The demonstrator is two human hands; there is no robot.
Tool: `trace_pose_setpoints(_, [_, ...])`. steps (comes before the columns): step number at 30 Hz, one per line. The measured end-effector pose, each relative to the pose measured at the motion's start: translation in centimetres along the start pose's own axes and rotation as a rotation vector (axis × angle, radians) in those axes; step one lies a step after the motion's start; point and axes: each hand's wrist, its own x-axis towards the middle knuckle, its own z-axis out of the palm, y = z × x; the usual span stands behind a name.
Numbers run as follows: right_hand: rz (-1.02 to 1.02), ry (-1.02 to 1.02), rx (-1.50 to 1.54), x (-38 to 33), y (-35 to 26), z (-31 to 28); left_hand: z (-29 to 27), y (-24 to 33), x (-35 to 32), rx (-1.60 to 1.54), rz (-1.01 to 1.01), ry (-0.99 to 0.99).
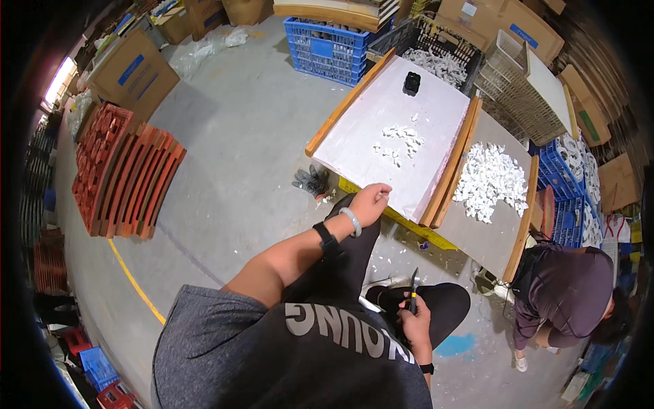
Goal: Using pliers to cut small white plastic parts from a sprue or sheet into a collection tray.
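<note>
My left hand (pixel 370 204) is at the near edge of a white-covered board (pixel 361 129), its fingertips pinched on what looks like a small white piece (pixel 384 195). Lower and to the right, over my lap, my right hand (pixel 416 320) is closed around a slim black-and-yellow hand tool (pixel 413 292). The tool's dark, pointed end sticks up; its exact kind is hard to make out. Farther along the board lie several loose small white pieces (pixel 403 140). Beyond them stands a small black container (pixel 411 84).
A second board (pixel 485 238) to the right carries a heap of white pieces (pixel 492 180). A co-worker (pixel 565 286) bends beside it. Blue crates (pixel 327 51) and a black crate (pixel 470 51) stand behind. A dark glove (pixel 311 180) lies on the floor; stacked reddish slats (pixel 129 174) stand left.
</note>
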Motion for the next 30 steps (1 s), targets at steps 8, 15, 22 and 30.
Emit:
trace_pose_setpoints(8, [0.108,-0.032,0.369,3.7,-1.7,-4.1,-1.2,3.0,-4.1,0.327,0.386,0.020])
trace_pose_setpoints(15, [0.112,-0.064,0.291,11.1,-6.8,-8.8,-0.4,2.5,-3.6,0.402,0.316,0.037])
trace_pose_setpoints(22, [0.147,-0.185,0.691,17.9,-4.6,-12.2,0.2,2.6,-3.0,0.482,0.366,0.012])
trace_pose_setpoints(30, [0.170,-0.312,0.912,21.0,-3.2,-12.5,0.6,2.7,-2.6,0.529,0.344,-0.002])
